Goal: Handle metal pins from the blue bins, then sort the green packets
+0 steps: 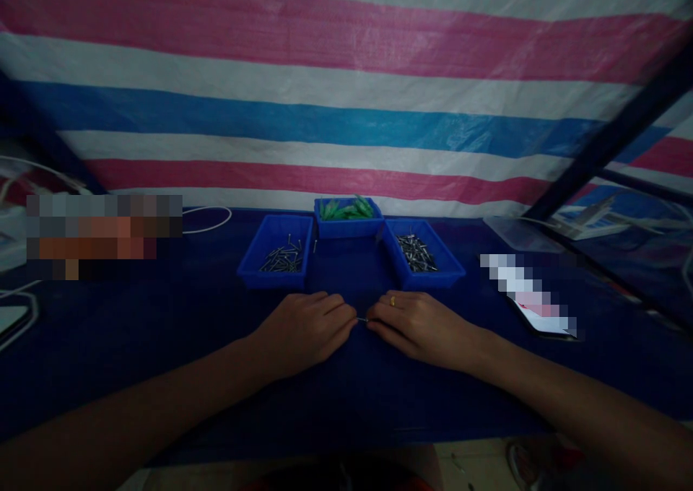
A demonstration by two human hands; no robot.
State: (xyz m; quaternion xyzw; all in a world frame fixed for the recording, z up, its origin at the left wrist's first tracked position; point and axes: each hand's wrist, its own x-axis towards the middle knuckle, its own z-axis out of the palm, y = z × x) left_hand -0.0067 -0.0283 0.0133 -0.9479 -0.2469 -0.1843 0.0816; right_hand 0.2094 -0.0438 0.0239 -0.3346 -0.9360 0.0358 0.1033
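Over the middle of the blue table, my left hand [311,332] and my right hand [419,328] face each other, fingertips a short gap apart. A thin metal screw [362,320] bridges that gap. My left thumb and fingers pinch one end of it. The right fingers are pressed together at its other end; what lies inside them is hidden. Beyond my left hand stands a blue bin of screws [281,260]. Beyond the right hand is another blue bin with short metal pieces [416,253]. Behind both, a third bin holds green plastic pieces [346,208].
One loose screw [315,246] lies beside the left bin. A phone [535,310] rests on the right of the table [216,404]. White cables [208,220] and a blurred-out patch are at left. A striped sheet [346,115] hangs behind, with a dark frame bar [606,137] at right.
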